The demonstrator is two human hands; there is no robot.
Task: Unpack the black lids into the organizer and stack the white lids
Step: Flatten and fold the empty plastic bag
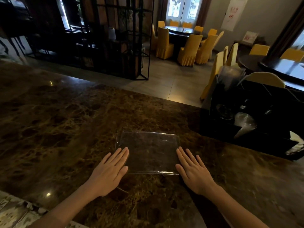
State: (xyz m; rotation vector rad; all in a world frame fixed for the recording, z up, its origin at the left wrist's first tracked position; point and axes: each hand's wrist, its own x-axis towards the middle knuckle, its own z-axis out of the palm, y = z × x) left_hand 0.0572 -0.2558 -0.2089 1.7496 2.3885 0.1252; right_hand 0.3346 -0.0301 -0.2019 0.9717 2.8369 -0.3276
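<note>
Dark marbled stone forms the counter [62, 122], which fills the lower two thirds of the frame; a dim dining room with yellow-covered chairs [189, 50] and a black metal shelving frame [105, 38] is seen beyond its far edge.

A flat, clear plastic bag [148, 152] is laid at lower centre and appears empty. The left hand [108, 173] is spread flat with straight fingers beside the bag's left edge, its fingertips touching or just overlapping that edge. The right hand [194, 171] is likewise flat and holds nothing, beside the right edge.

A black organizer [256, 122] is set at the right of the frame. A dark round shape [224, 111], possibly a black lid, is seen in one compartment, and a clear sleeve of pale lids [245, 124] leans beside it; whether these are the white lids cannot be told in the dim light.

Risks, as judged: the thin bag may slide on the polished stone or cling to a palm when either hand is lifted. Any reach to the right may catch the organizer's raised front wall or tip the leaning sleeve.

Open counter is available to the left and toward the far edge; the near edge lies close under the forearms.
</note>
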